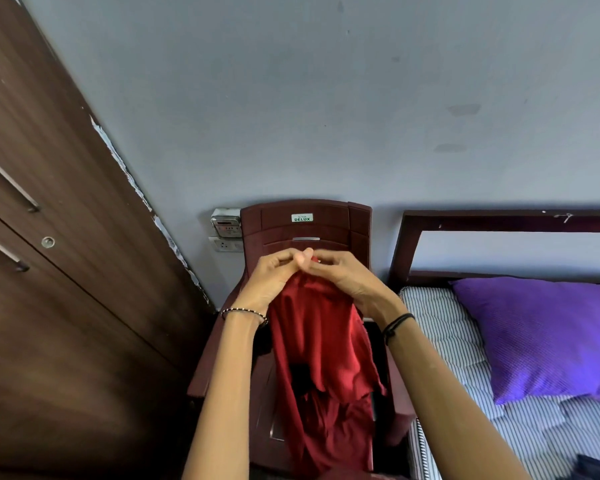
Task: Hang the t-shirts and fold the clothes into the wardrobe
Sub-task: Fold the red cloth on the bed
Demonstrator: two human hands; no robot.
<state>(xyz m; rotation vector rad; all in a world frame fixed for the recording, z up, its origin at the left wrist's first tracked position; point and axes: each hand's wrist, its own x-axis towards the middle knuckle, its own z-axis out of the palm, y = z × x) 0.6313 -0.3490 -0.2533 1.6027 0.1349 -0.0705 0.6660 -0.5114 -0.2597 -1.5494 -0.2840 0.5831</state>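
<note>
1. forearms rose from the bottom edge toward the middle, the left wrist wearing a beaded bracelet and the right wrist a black cord band
2. between them hung a red garment, its top bunched up at the hands and its loose folds falling in front of the chair seat down to the bottom edge
3. the left hand had its fingers curled, and it pinched the bunched top of the red cloth between thumb and fingertips
4. the right hand gripped the same bunched edge with bent fingers; the two hands touched each other at the top of the cloth
5. behind the garment a maroon plastic chair stood against the grey wall, with a small label reading "delux" on its backrest; something black lay on the seat, mostly hidden by the cloth, and i could not tell what it was
6. a dark brown wooden wardrobe filled the left side, its doors shut, with two metal bar handles and a round lock; its edge by the wall was chipped white
7. just left of the chair back, a small meter box sat above a white socket on the wall
8. to the right stood a bed with a dark wooden headboard, a striped mattress and a purple pillow lying on it
</note>
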